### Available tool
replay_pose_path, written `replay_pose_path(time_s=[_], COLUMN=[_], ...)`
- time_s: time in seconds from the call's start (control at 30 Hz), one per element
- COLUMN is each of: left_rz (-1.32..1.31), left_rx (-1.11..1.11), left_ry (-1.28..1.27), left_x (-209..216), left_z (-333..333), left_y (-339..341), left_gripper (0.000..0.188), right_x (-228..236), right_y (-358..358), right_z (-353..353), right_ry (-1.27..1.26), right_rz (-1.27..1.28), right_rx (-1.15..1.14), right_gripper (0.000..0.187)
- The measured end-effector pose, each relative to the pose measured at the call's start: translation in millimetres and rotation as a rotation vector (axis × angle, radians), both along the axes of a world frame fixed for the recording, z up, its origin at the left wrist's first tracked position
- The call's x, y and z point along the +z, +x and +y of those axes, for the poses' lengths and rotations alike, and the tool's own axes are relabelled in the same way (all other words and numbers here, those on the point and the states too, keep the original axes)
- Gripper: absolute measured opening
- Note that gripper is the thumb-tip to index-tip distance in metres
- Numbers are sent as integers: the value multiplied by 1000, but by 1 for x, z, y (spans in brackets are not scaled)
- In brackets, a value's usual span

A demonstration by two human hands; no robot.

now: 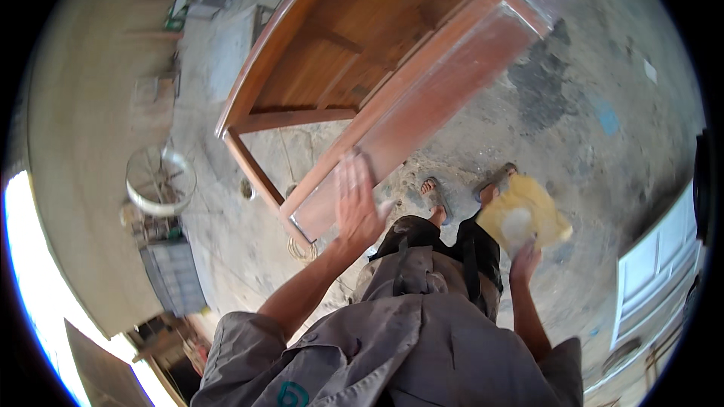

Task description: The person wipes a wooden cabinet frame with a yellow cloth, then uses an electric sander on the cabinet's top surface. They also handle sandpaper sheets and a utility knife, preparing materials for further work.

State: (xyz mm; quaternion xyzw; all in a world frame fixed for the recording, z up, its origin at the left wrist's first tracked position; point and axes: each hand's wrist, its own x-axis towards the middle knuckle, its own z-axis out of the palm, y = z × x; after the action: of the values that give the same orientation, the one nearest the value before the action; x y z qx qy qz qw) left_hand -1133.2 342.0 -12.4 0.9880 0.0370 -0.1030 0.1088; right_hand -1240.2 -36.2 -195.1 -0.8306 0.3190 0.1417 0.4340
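My left hand [356, 202] lies with its fingers stretched out over the dusty, reddish-brown lower board of a wooden panelled frame [441, 94]. Its fingers are a little blurred, and whether the palm presses on the wood is hard to tell. The frame has a curved outer rail and inset brown panels, and it runs from below centre up past the top edge. Off to the right, my right hand [526, 262] is closed on the lower edge of a yellow cloth [543, 209]. A pale, dusty patch marks the cloth, which hangs apart from the frame.
My sandalled feet [435, 197] stand on a stained concrete floor [452, 151] beside the frame. A spoked wheel [160, 181] and a grey box [173, 277] are at the left. White panelled frames [656, 260] stand at the right. A coil of cord [302, 250] lies near the frame's lower corner.
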Motion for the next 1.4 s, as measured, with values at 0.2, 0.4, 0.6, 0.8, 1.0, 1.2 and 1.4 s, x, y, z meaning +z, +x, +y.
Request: replay_pose_path(time_s=[0.2,0.4,0.6,0.8,1.0,1.2,1.4], left_rz=[-283,-335,-81,-13,-82,444,-302], left_rx=[-163,-185,477,844,208,354,-433], left_ry=[-55,-104,-90,-161,-897,-1238,-743], left_x=[-18,-14,-36,-12,9,-84,42], left_z=[-111,-140,-13,21,-219,-331,-274], left_y=[139,188,-25,-68,118,216,307], left_gripper=[98,95,74,48,54,53,56], right_x=[1,-34,-35,-44,43,115,-39], right_y=[9,55,73,82,200,254,140], right_z=[-53,-103,-105,-140,-100,-80,-273], right_ry=[86,-146,-17,29,405,541,-219], right_rz=[16,168,215,33,-167,-282,-259], right_rx=[-154,-38,-58,68,-428,-315,-497], right_gripper=[62,65,78,45,39,36,37])
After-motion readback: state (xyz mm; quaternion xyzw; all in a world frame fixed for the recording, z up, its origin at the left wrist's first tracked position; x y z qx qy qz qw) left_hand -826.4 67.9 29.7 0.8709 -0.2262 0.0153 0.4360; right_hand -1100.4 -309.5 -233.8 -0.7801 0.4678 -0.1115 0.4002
